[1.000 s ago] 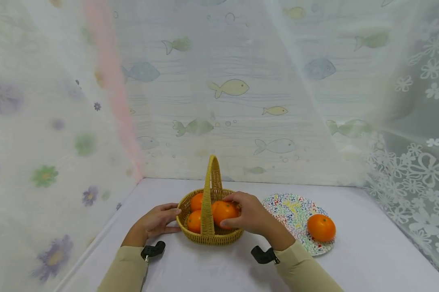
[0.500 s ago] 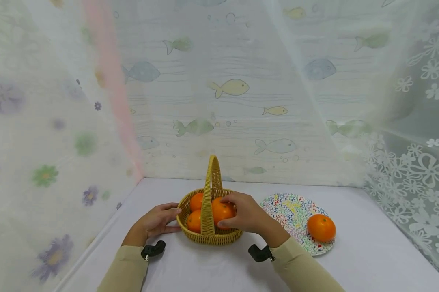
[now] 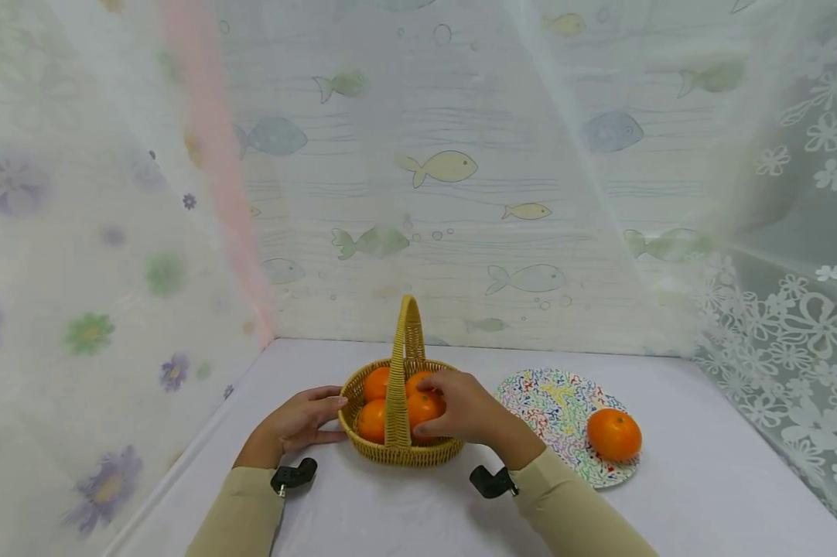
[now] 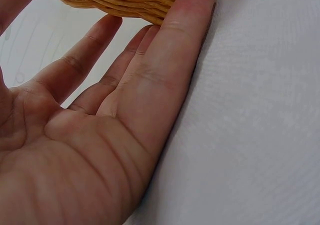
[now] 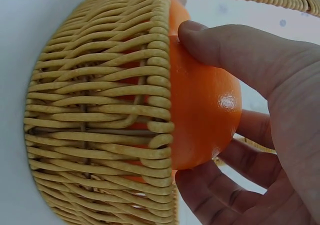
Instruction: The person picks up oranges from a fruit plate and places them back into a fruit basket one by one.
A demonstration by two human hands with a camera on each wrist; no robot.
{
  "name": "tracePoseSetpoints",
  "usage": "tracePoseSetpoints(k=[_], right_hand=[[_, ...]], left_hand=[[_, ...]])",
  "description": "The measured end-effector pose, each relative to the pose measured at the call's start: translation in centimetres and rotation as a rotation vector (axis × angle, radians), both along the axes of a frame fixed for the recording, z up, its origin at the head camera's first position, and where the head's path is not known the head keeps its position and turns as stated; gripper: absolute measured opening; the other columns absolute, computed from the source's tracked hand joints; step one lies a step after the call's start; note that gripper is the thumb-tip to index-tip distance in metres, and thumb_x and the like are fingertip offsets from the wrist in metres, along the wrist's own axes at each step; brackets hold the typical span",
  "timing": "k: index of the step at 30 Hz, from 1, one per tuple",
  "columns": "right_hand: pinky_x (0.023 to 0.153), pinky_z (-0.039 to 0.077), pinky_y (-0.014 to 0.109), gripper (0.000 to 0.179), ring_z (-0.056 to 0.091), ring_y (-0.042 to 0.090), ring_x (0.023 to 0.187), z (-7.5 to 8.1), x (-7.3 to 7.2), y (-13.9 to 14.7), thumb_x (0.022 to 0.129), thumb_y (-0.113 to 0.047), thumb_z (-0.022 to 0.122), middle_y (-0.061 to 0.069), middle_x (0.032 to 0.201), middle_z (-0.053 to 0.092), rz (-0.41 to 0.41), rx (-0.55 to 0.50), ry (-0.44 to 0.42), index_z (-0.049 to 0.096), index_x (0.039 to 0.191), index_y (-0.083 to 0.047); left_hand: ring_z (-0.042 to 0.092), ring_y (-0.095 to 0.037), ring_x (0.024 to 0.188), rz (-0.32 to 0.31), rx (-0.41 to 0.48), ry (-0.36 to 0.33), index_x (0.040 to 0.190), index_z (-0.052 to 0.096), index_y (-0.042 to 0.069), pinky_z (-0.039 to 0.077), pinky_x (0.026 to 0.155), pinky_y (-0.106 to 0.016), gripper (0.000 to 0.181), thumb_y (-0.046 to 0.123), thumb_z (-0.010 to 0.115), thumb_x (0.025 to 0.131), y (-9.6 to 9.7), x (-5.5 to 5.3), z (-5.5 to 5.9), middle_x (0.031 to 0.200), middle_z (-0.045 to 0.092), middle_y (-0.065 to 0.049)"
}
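Note:
In the head view, a yellow wicker basket with a tall arched handle holds several oranges. My right hand reaches into its right side and grips an orange. From the right wrist, that orange sits partly above the woven rim, with my thumb on one side and fingers curled round the other. My left hand touches the basket's left side with its fingers extended. In the left wrist view, the fingertips meet the wicker wall and the hand lies along the white tabletop.
Right of the basket lies a round plate with a multicoloured pattern, one orange on its right part. The white table ends at hanging curtains printed with fish and flowers, behind and at both sides.
My right hand has moved slightly left and lowered its orange deeper into the basket, uncovering another orange behind it. The left hand has kept its place at the basket.

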State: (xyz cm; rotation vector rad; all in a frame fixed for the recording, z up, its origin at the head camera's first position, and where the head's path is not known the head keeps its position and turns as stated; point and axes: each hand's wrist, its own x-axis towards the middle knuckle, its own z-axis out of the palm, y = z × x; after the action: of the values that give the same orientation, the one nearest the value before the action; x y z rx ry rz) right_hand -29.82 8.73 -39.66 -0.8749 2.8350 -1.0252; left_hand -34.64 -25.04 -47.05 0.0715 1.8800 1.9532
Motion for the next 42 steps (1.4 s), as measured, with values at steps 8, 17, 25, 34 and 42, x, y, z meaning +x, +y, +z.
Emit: tracePoseSetpoints(k=[8,17,25,34,42], right_hand=[[0.099,0.056,0.041,0.065,0.058,0.021,0.116,-0.7,-0.3,-0.1,0.077,-0.039,0.092,0.001,0.127,0.066,0.0,0.043,0.011,0.068,0.13,-0.01],[0.098,0.057,0.038,0.062,0.059,0.017,0.112,-1.3,-0.5,-0.2,0.076,-0.039,0.093,-0.001,0.124,0.067,0.008,0.06,0.038,0.07,0.127,-0.011],[0.096,0.058,0.037,0.059,0.059,0.015,0.11,-2.0,-0.8,-0.1,0.076,-0.038,0.093,-0.003,0.119,0.067,0.02,0.037,0.041,0.071,0.123,-0.012],[0.095,0.058,0.036,0.057,0.059,0.014,0.109,-2.1,-0.7,-0.1,0.076,-0.038,0.093,-0.004,0.117,0.067,0.02,0.032,0.045,0.071,0.122,-0.013],[0.097,0.057,0.038,0.058,0.058,0.016,0.109,-1.9,-0.6,0.0,0.077,-0.039,0.092,-0.003,0.119,0.067,0.02,0.036,0.043,0.071,0.123,-0.012]], left_hand=[[0.06,-0.025,0.129,0.002,0.007,-0.003,0.154,0.04,0.002,0.057,0.098,-0.056,0.066,0.027,0.07,0.1,0.0,0.0,-0.2,0.154,0.05,-0.016],[0.059,-0.027,0.13,0.01,0.004,0.001,0.154,0.039,0.002,0.057,0.098,-0.056,0.068,0.027,0.07,0.1,-0.1,0.0,-0.2,0.155,0.049,-0.017],[0.059,-0.025,0.131,0.002,0.007,0.002,0.156,0.036,0.001,0.057,0.099,-0.056,0.068,0.027,0.069,0.101,-0.1,0.0,-0.1,0.156,0.047,-0.017],[0.06,-0.025,0.129,0.008,0.006,0.004,0.152,0.042,0.002,0.057,0.098,-0.057,0.064,0.027,0.07,0.1,0.0,0.1,-0.2,0.152,0.052,-0.014],[0.058,-0.028,0.133,0.017,0.005,-0.001,0.154,0.04,0.003,0.057,0.098,-0.056,0.067,0.028,0.071,0.1,0.0,0.0,-0.2,0.157,0.047,-0.016]])
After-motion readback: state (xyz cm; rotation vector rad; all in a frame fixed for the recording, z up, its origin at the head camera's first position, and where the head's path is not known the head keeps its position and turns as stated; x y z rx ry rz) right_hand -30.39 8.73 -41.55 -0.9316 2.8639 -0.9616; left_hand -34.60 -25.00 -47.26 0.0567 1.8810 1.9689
